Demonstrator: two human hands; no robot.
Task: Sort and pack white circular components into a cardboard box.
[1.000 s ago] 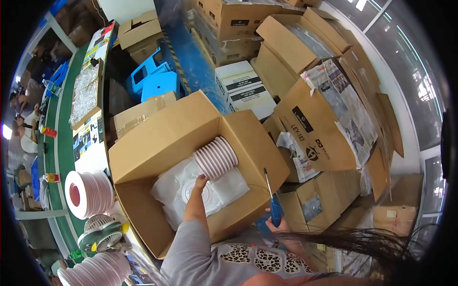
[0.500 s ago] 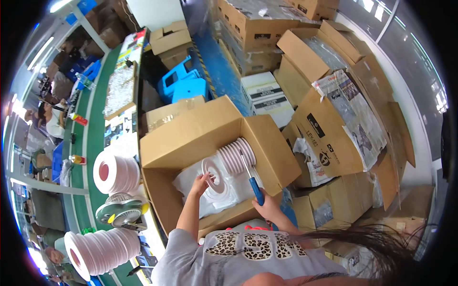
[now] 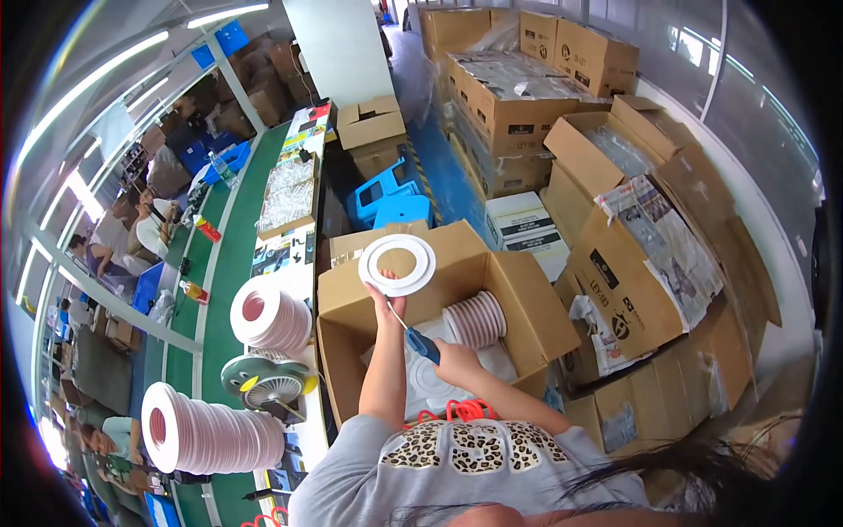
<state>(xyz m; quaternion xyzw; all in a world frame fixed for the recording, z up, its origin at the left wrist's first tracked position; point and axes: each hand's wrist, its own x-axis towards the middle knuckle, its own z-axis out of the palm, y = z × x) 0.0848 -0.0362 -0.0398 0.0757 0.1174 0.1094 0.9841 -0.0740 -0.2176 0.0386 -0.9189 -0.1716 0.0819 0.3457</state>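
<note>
While box (image 3: 532, 307) gapes, left hand (image 3: 387, 304) grips ring (image 3: 426, 263) by edge; right hand (image 3: 457, 363) holds screwdriver (image 3: 421, 344)

White ring (image 3: 425, 265): flat, round, stepped face, open centre; held up by its near edge in the left hand (image 3: 387, 300), broad face toward the camera | Screwdriver (image 3: 422, 346): blue handle, slim metal shaft; in the right hand (image 3: 457, 363), slanting up-left, tip near the ring, contact hard to tell
</note>
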